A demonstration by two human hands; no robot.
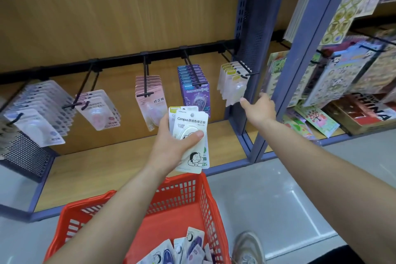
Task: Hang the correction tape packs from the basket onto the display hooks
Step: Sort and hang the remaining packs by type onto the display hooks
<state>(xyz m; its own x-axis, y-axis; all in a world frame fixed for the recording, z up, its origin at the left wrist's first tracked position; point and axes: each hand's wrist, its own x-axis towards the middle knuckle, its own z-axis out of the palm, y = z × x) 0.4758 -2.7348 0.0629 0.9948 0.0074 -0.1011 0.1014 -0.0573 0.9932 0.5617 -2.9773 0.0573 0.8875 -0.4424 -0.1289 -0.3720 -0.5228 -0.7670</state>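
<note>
Grey shop floor lies nearest, and on it stands a red basket (177, 197) with loose correction tape packs (184, 248) heaped in its bottom, beside a pale shoe (246, 246). Above the basket's far rim, the left hand (171, 146) grips a small fan of held packs (191, 126), at least two. Its thumb is pressed across the front blister and its fingers are curled behind. Further out, the right hand (260, 109) reaches with straight fingers and carries nothing. One fingertip is at the lower corner of the clear packs (232, 82) on the rightmost hook (249, 74); whether it touches cannot be told. Left of these along the black rail (120, 60) hang purple packs (194, 85) and pink packs (150, 94), with a wooden back panel (107, 6) behind. The next step looks to be steadying that row and threading a held pack onto the hook. The risks lie there. A nudge on the hanging row may set it swinging or slide the front pack toward the upturned tip. The fanned cards, pinched mainly by one thumb, could slip apart and drop when one is drawn out. The small hang hole may also miss the prong if the card comes in tilted. Picking a hook whose packs do not match is another possible slip.
</note>
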